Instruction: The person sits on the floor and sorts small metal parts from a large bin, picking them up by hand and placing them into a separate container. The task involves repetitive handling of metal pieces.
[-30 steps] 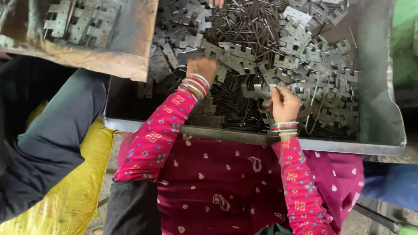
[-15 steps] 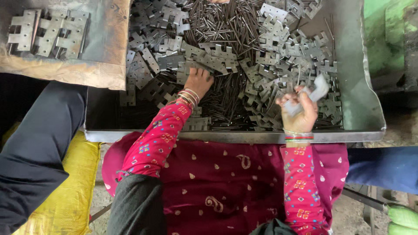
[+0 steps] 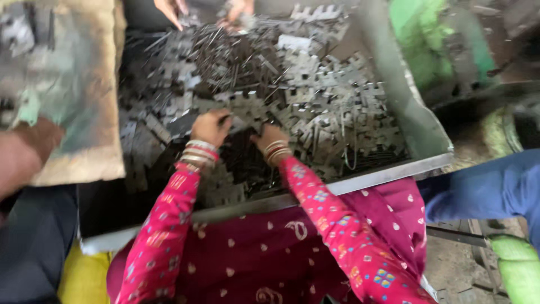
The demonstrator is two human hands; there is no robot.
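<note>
A large grey metal tray holds a heap of flat notched metal plates and thin dark rods. Both my hands reach over the near rim into the middle of the heap, close together. My left hand curls its fingers on a notched metal plate lying on top. My right hand rests just right of it, fingers tucked down among the plates and hidden, so its hold is unclear. Bangles and pink patterned sleeves cover both wrists. The picture is blurred by motion.
Another person's two hands work at the tray's far edge. A worn brown board lies at left with a person's arm beside it. A blue-clad leg is at right, a yellow sack at bottom left.
My right hand, which held a plate raised at the right side, has come down into the heap beside my left hand. The view has swung and moved closer.
</note>
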